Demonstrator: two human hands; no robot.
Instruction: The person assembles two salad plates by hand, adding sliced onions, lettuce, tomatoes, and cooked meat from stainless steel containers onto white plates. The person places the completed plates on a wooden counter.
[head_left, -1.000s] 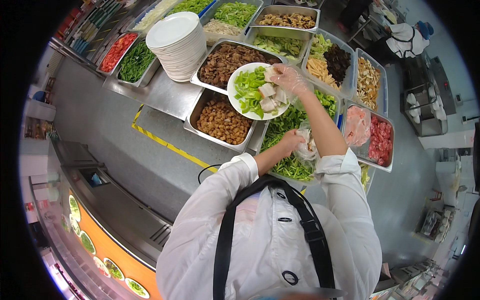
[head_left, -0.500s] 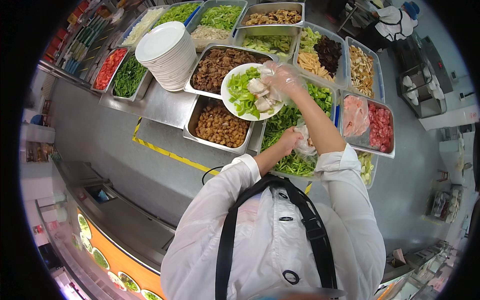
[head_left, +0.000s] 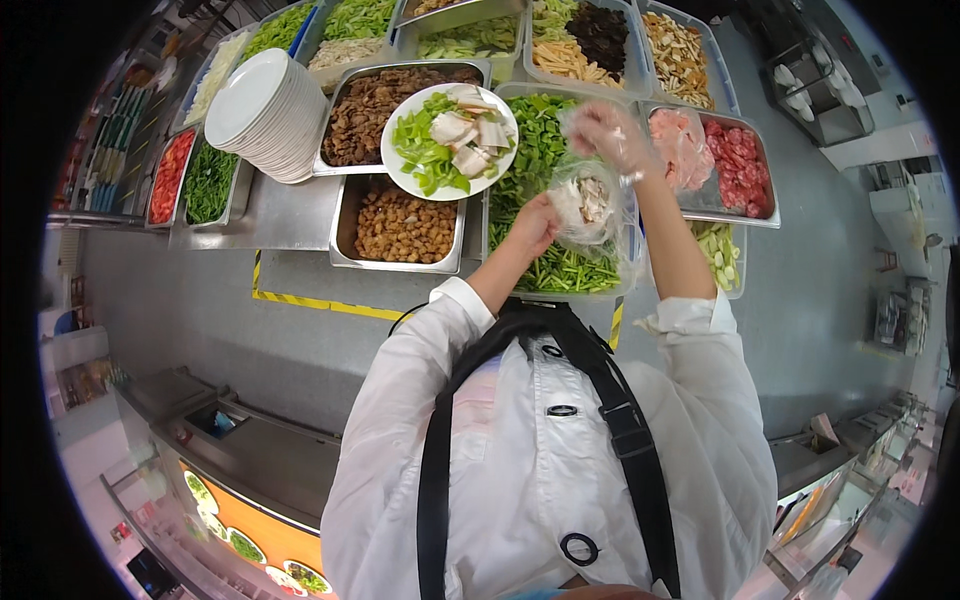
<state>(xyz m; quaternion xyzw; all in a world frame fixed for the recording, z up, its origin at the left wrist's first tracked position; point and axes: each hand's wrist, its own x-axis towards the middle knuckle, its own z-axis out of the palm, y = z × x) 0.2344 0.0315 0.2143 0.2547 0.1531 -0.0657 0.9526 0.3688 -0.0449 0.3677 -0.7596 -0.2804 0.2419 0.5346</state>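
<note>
My left hand [head_left: 536,222] grips the edge of a clear plastic bag [head_left: 572,232] with pale meat slices [head_left: 594,200] inside. The bag hangs over a tub of cut green vegetables [head_left: 562,272]. My right hand [head_left: 612,140], in a clear plastic glove, is just above the bag; its fingers are loosely bent and I see nothing in them. To the left, a white plate [head_left: 482,184] sits over the edges of the metal trays. Chopped green pepper [head_left: 428,150] covers its left part, with pale meat slices [head_left: 474,136] on the right.
A tall stack of white plates [head_left: 262,110] leans at the left. Around it are metal trays of dark cooked meat [head_left: 368,118], browned cubes [head_left: 402,222], red pieces [head_left: 170,178] and greens [head_left: 210,182]. Raw meat [head_left: 738,166] lies in a tray on the right.
My right hand has left the plate, moving right to above the bag. The meat slices it was touching now lie on the plate. The whole view has shifted.
</note>
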